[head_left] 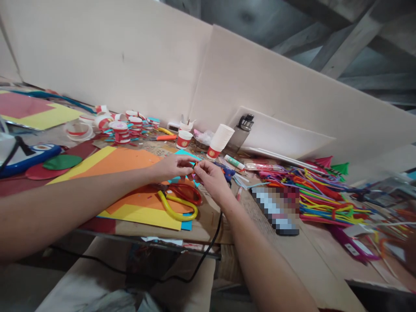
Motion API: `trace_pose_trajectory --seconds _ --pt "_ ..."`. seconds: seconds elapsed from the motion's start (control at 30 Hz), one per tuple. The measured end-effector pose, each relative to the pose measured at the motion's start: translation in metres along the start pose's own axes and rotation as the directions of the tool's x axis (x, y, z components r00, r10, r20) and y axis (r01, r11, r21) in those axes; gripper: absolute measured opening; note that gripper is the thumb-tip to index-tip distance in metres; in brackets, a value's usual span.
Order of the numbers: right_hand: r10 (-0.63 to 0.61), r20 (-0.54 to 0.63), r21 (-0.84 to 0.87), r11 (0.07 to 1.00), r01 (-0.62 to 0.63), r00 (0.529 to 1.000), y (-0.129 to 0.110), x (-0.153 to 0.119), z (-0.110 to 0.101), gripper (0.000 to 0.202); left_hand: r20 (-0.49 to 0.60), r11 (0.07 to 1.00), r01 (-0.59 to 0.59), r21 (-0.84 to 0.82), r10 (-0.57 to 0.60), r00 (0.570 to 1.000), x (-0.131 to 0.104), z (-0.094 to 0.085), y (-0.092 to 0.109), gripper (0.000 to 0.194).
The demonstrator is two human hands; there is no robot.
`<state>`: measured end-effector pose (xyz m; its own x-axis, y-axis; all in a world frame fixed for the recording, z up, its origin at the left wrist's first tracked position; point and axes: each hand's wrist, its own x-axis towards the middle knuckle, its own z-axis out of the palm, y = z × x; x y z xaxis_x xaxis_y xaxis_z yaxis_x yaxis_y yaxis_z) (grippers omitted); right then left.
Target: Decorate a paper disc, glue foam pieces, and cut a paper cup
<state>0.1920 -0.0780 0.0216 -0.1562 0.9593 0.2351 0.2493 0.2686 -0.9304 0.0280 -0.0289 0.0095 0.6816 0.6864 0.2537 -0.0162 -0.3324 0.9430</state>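
My left hand (172, 168) and my right hand (212, 180) meet over the middle of the table, fingertips pinched together. Between them is a small dark and orange piece (194, 166), mostly covered by the fingers, so its kind does not show. Just below my hands lie scissors (178, 216) with a yellow and a red handle loop. They rest partly on orange paper (126, 164) and yellow paper (139, 216). Bits of light blue paper (186, 153) show around the fingers. A blue tool (227, 171), perhaps a glue gun, lies beside my right hand, partly hidden by it.
Stacked paper cups (222, 136), a single cup (183, 139), a bottle (240, 132) and a glue stick (234, 162) stand or lie behind. Cut red-and-white cup pieces (121, 132) are at the left. Colourful pipe cleaners (325, 195) lie right. A black cable (214, 240) hangs over the front edge.
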Motion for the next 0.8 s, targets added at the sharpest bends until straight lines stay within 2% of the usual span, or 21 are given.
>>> trace_pose_trajectory --seconds 0.3,0.4,0.47,0.53,0.6,0.7,0.73,0.8 --pt "-0.026 -0.013 -0.116 0.993 0.024 1.0 0.002 0.001 0.004 0.02 0.003 0.992 -0.069 0.102 0.069 0.998 0.002 0.002 0.001 0.043" --pt "-0.064 -0.014 -0.179 0.982 0.061 0.998 0.004 0.002 -0.003 0.02 -0.042 0.996 -0.035 0.08 0.039 0.998 0.002 0.0 -0.002 0.049" --pt "-0.106 -0.094 -0.312 0.947 0.071 0.99 0.003 0.001 -0.016 0.023 -0.091 0.998 0.02 0.06 -0.015 0.996 0.0 -0.001 -0.001 0.05" --pt "-0.169 -0.23 -0.543 0.839 0.018 0.958 0.003 0.0 -0.032 0.024 -0.144 0.997 0.06 0.053 -0.052 0.988 -0.001 -0.003 0.001 0.05" --pt "-0.16 -0.34 -0.721 0.676 -0.148 0.927 0.004 -0.001 -0.047 0.022 -0.182 0.995 0.069 0.069 -0.056 0.982 -0.002 -0.006 0.004 0.049" --pt "-0.018 -0.43 -0.813 0.443 -0.379 0.902 0.011 0.0 -0.062 0.029 -0.207 0.993 0.074 0.088 -0.055 0.977 -0.002 -0.008 0.007 0.05" --pt "0.021 -0.442 -0.821 0.394 -0.414 0.897 0.014 0.0 -0.065 0.035 -0.209 0.994 0.075 0.081 -0.057 0.976 -0.002 -0.009 0.008 0.051" --pt "0.062 -0.447 -0.826 0.353 -0.439 0.892 0.022 0.001 -0.069 0.042 -0.21 0.996 0.066 0.061 -0.052 0.976 -0.002 -0.01 0.008 0.052"
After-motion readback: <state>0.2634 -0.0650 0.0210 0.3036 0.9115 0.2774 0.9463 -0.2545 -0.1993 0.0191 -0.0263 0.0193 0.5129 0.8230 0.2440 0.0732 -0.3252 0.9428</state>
